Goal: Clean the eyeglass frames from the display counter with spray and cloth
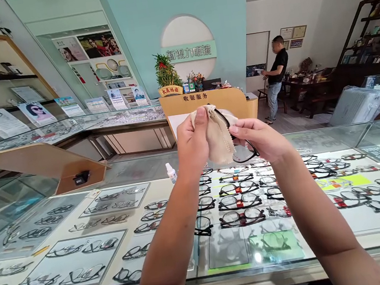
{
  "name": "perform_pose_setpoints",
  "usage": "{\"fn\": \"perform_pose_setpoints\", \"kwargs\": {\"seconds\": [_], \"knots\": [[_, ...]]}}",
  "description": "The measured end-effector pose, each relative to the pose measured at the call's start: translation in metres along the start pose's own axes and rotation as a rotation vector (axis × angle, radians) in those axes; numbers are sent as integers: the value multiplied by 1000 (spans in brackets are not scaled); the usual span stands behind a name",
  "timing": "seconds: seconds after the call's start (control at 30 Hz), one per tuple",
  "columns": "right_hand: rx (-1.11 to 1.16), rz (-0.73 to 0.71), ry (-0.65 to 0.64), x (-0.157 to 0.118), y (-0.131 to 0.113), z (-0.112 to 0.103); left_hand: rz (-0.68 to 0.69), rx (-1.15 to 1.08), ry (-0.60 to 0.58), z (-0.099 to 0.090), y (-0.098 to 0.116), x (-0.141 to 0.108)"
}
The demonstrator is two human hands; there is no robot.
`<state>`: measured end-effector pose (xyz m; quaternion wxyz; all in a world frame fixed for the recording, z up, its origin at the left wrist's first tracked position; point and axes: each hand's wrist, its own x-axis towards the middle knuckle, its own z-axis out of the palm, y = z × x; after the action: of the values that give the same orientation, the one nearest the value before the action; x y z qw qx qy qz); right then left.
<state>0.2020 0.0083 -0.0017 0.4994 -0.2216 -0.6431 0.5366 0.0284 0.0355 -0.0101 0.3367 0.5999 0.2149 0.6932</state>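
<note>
A pair of black-framed eyeglasses (247,155) is held up above the glass display case. My left hand (192,137) is closed on a cream cleaning cloth (218,141) with a zigzag edge, thumb uppermost, and the cloth wraps around part of the glasses. Pinched between the fingers of my right hand (258,137) is the frame of the glasses, near the cloth. One lens hangs free below the right fingers; the other is hidden by the cloth.
Several rows of eyeglasses (240,201) lie inside the glass display case (209,279) under my arms. A small white spray bottle (171,173) stands beyond my left forearm. Farther back are a wooden cashier counter (219,100) and a standing person (276,73).
</note>
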Motion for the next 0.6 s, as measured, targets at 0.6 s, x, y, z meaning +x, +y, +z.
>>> {"fn": "perform_pose_setpoints", "kwargs": {"seconds": [0.6], "knots": [[-367, -215, 63, -24, -28, -14, 692, 628, -241, -26, 37, 6]]}}
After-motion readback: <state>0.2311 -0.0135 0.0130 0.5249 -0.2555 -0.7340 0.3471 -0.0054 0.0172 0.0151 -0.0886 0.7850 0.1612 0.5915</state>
